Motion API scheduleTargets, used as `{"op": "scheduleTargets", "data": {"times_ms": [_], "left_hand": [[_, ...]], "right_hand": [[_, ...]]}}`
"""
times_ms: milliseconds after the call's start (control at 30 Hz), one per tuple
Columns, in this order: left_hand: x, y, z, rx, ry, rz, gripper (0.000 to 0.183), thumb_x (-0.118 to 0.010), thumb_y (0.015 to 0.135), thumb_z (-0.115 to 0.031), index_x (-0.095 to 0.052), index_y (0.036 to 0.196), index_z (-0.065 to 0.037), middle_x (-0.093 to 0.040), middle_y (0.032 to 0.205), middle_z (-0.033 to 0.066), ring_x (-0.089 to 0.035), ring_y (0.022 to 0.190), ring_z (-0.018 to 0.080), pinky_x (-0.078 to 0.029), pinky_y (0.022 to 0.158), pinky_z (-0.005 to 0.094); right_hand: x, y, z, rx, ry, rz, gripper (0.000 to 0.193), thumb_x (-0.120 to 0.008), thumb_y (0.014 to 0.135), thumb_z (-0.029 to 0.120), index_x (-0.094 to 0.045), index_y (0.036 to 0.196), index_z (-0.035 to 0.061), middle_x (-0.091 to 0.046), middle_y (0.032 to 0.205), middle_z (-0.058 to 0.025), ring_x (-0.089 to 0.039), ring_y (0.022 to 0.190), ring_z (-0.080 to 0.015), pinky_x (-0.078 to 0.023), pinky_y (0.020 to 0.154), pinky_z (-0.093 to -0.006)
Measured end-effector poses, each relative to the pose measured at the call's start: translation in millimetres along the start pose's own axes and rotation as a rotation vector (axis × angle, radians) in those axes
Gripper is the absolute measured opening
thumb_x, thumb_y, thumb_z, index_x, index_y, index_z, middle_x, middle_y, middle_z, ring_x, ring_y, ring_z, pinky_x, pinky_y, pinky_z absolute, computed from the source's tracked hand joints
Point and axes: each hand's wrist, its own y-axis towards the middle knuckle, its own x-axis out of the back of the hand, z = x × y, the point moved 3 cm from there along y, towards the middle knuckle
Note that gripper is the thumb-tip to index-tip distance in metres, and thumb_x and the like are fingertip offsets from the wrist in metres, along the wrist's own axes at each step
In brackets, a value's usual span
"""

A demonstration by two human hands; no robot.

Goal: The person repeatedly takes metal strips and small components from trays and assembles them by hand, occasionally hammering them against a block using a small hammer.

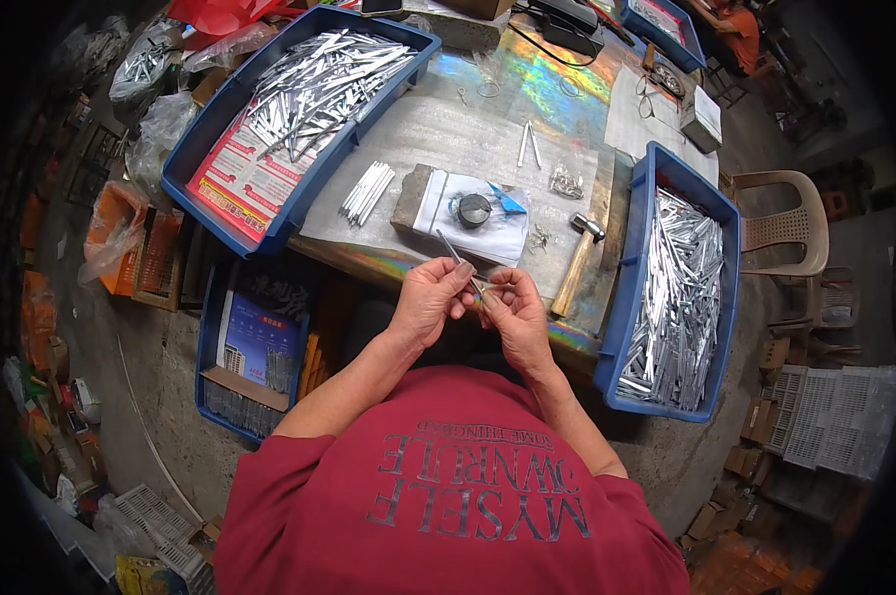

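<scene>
A thin silver metal strip [450,247] slants between my hands in front of the table edge. My left hand [432,299] pinches it partway along, thumb and fingertips pressed together. At its lower end my right hand [516,311] closes on it with thumb and forefinger; the fingers hide that end. Just beyond them, a block [409,201] carries white paper [443,203], a round dark cup-like piece [474,210] and a blue scrap [508,198]. To its left lies a neat row of silver strips [367,194]. A wooden-handled hammer [575,270] rests to the right.
Blue bins of loose silver strips flank me, one at the left [205,224], one at the right [624,297]. Two strips [529,146], a clear bag of small parts [566,180] and tiny loose pins [540,236] lie on the table. A plastic chair [785,223] stands beyond.
</scene>
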Motion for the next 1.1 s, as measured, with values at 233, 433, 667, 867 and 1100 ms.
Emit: {"op": "scheduleTargets", "data": {"times_ms": [233,433,667,867,1100], "left_hand": [[-0.2,-0.2,-0.8,-0.003,-0.028,-0.014,0.014,-0.055,0.079,-0.015,-0.051,0.072,-0.004,-0.053,0.061,0.003,-0.05,0.047,0.0054,-0.036,0.036,0.0141],[0.9,-0.3,0.1,-0.006,-0.034,-0.014,0.013,-0.055,0.079,-0.014,-0.051,0.072,-0.003,-0.053,0.062,0.0035,-0.049,0.047,0.0054,-0.036,0.036,0.0141],[2.4,0.1,0.8,-0.006,-0.031,-0.003,0.013,-0.054,0.079,-0.015,-0.051,0.073,-0.003,-0.054,0.062,0.0036,-0.049,0.047,0.0055,-0.036,0.037,0.014],[2.1,-0.3,1.4,-0.013,-0.021,-0.006,0.013,-0.055,0.079,-0.014,-0.051,0.073,-0.003,-0.054,0.062,0.0036,-0.05,0.048,0.0054,-0.036,0.037,0.0139],[0.7,-1.9,1.5,-0.031,-0.037,-0.032,0.013,-0.055,0.079,-0.014,-0.051,0.075,-0.002,-0.054,0.063,0.0038,-0.048,0.047,0.0051,-0.036,0.037,0.014]], "right_hand": [[1.9,-0.1,-2.6,0.008,-0.001,0.028,0.022,-0.051,0.078,0.006,-0.039,0.097,0.0022,-0.046,0.073,-0.0033,-0.044,0.057,-0.0075,-0.037,0.05,-0.0185],[1.5,-0.7,-2.1,-0.006,0.001,0.012,0.022,-0.051,0.078,0.005,-0.039,0.097,0.0023,-0.047,0.072,-0.0032,-0.044,0.056,-0.0075,-0.037,0.05,-0.0186],[3.0,-0.3,-4.6,-0.006,0.023,0.006,0.022,-0.051,0.078,0.004,-0.04,0.097,0.0028,-0.047,0.075,-0.004,-0.045,0.057,-0.008,-0.038,0.049,-0.0196],[2.8,-0.2,-4.7,0.002,0.026,0.003,0.023,-0.05,0.078,0.004,-0.039,0.098,0.0029,-0.048,0.074,-0.0042,-0.046,0.058,-0.0082,-0.038,0.05,-0.0199],[1.2,-1.3,-3.7,-0.004,0.03,-0.001,0.024,-0.051,0.078,0.004,-0.038,0.099,0.0028,-0.048,0.073,-0.0044,-0.046,0.058,-0.0081,-0.038,0.05,-0.0197]]}}
